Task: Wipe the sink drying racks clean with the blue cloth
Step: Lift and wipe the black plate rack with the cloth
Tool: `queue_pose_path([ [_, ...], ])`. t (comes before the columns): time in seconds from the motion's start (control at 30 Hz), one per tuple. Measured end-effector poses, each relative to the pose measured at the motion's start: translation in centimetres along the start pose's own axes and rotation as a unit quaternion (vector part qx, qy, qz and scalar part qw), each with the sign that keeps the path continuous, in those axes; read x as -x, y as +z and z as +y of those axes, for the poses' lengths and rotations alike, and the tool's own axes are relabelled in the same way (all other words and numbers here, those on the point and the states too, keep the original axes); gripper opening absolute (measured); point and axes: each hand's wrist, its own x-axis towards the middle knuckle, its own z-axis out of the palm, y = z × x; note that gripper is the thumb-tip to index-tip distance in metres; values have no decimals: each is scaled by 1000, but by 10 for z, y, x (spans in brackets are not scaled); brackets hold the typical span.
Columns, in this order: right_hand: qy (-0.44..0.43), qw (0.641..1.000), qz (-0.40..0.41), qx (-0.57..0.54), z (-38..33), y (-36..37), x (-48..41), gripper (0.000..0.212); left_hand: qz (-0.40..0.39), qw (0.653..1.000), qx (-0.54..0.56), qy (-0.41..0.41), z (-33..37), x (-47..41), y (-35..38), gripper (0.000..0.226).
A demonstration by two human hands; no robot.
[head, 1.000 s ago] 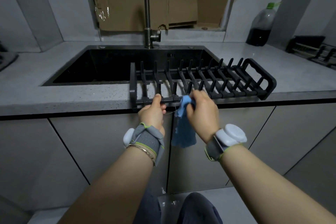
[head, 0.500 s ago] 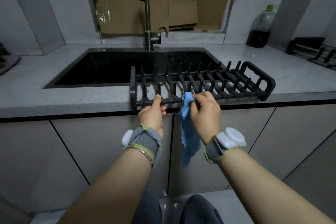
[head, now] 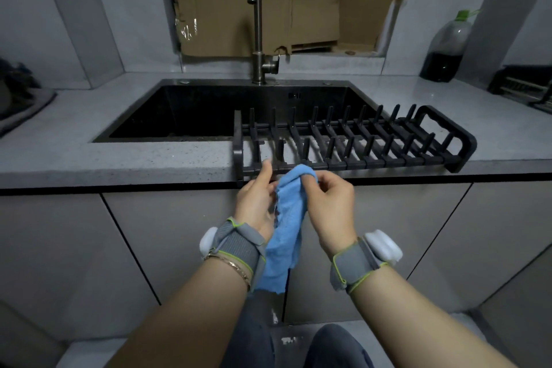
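Blue cloth (head: 286, 227), black rack (head: 388, 163), seemingly speckled grey counter (head: 119, 164).

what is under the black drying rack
Pale countertop shows between the rack bars; the dark sink lies under its far left part. The blue cloth, left hand and right hand hide part of the near rail.

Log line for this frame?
step: wipe rack; right hand: grips cloth at front rail; left hand: at cloth edge, grip unclear
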Motion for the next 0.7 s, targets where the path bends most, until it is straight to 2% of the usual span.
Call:
queue_pose_path([
  [0.07,-11,1000,-3,6,-6,5,1,13,-21,1000,21,0,1,-1,-5,36],
  [0.17,-44,998,-2,50,-14,13,1,11,-43,998,34,0,0,-6,-10,52],
  [0.37,-28,992,28,119,-20,29,-6,23,22,999,35,7,1,-17,-13,30],
  [0.57,-27,995,54,82,-16,27,-7,21,16,999,28,9,0,-21,-14,32],
  [0.7,-51,995,31,80,-16,33,1,15,1,1000,29,4,-3,-20,-17,42],
])
